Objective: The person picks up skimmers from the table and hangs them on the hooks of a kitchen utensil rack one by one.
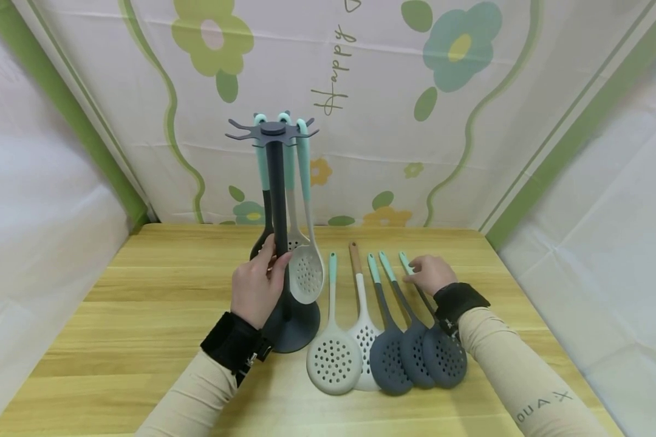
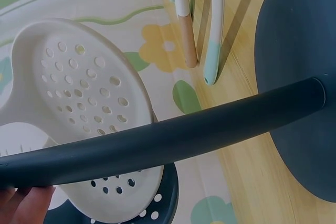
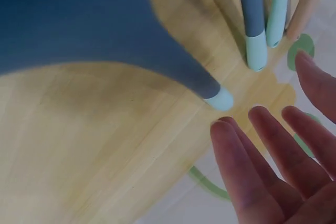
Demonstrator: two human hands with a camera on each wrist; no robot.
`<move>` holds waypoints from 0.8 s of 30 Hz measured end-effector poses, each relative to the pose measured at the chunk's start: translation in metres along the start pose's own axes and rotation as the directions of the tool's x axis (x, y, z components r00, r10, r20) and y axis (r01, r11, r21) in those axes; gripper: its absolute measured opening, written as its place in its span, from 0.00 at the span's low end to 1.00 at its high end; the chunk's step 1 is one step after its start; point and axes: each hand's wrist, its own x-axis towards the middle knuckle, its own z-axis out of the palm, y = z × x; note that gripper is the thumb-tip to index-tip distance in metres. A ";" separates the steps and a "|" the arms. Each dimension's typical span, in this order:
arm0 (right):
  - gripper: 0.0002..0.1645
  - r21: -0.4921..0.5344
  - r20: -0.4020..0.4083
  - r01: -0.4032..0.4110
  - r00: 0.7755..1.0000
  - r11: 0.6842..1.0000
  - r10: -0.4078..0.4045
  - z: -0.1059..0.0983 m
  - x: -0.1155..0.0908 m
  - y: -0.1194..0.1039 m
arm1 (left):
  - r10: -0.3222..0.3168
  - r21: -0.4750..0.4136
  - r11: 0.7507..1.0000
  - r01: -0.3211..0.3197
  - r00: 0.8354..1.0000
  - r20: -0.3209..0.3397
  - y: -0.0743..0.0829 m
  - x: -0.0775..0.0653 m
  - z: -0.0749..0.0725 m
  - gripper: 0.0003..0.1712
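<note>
Rightmost skimmer (image 1: 444,359), gap to right hand (image 1: 432,275) clear only from right wrist.

backdrop (image 1: 372,130) reads "happy"; right sleeve (image 1: 516,364) bears unclear letters (image 1: 543,406).

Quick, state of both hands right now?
Left hand: closed, holding the stand by its pole.
Right hand: open, holding nothing, near the handle of the rightmost skimmer.

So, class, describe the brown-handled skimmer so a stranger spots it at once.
On the wooden table, right of the dark stand in the head view, five perforated utensils lie in a row. Second from left is the white skimmer, its handle ending in brown where its neighbours' end in mint.
</note>
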 end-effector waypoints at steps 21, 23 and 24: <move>0.31 0.030 0.166 -0.131 0.978 0.991 0.125 0.006 0.001 0.026 | 0.001 0.005 1.000 -0.001 1.000 0.003 0.000 0.000 -0.001 0.15; 0.30 0.041 0.182 -0.145 0.974 0.989 0.135 0.007 0.001 0.029 | 0.001 0.006 1.000 -0.001 1.000 0.004 0.000 0.000 -0.001 0.15; 0.29 0.045 0.189 -0.155 0.971 0.987 0.144 0.007 0.002 0.030 | 0.001 0.006 1.000 -0.001 1.000 0.005 0.000 0.000 -0.001 0.15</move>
